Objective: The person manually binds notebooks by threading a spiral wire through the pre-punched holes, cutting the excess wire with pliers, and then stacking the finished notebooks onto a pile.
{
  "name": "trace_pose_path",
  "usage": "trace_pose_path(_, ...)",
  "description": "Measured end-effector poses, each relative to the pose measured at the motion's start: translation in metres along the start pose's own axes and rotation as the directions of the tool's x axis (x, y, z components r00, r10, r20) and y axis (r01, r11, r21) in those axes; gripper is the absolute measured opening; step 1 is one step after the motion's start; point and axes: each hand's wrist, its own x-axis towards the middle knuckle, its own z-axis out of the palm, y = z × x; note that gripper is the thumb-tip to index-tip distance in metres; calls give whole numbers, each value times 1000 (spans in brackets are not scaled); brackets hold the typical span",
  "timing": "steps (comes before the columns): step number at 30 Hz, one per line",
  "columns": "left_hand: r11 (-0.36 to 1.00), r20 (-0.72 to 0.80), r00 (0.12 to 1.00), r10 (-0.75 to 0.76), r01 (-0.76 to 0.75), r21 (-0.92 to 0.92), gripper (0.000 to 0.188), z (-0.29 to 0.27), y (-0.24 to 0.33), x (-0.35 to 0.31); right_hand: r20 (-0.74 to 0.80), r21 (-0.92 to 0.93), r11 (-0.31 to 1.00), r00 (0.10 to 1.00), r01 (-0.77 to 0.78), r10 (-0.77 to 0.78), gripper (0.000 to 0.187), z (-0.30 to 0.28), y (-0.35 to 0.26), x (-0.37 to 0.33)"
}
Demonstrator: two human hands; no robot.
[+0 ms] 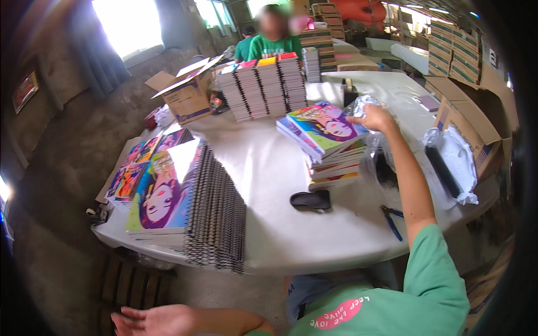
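Observation:
My right hand point(374, 119) reaches across the table, its fingers closed at the right edge of the top notebook point(330, 124). That notebook has a bright cover with a drawn face, and lies on a loose, uneven stack of paper blocks point(336, 168). Down at the lower left, my left hand point(152, 320) hangs beyond the table's near edge, palm up, fingers apart and holding nothing. A tall pile of spiral-bound notebooks point(185, 207) with the same cover stands at the table's left. Just below the loose stack lies a black oblong object point(311, 201).
Blue-handled pliers point(393, 223) lie right of the stack. Black binding coils point(443, 171) in plastic sit by an open carton point(468, 120). Several columns of notebooks point(263, 87) and another open carton point(193, 98) stand at the far side. A person in green point(274, 45) is behind them.

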Motion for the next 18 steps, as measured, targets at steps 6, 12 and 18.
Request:
trace_pose_path(6, 859, 287, 912, 295, -121, -498, 30, 67, 95, -86, 207, 370, 925, 978, -83, 5, 66, 26, 18, 5)
trace_pose_path(12, 672, 614, 771, 170, 365, -644, 53, 73, 114, -123, 68, 86, 986, 988, -143, 137, 66, -9, -16, -6)
trace_pose_path(18, 872, 794, 579, 187, 274, -405, 58, 105, 144, -143, -695, 283, 749, 666, 599, -270, 20, -48, -51, -60)
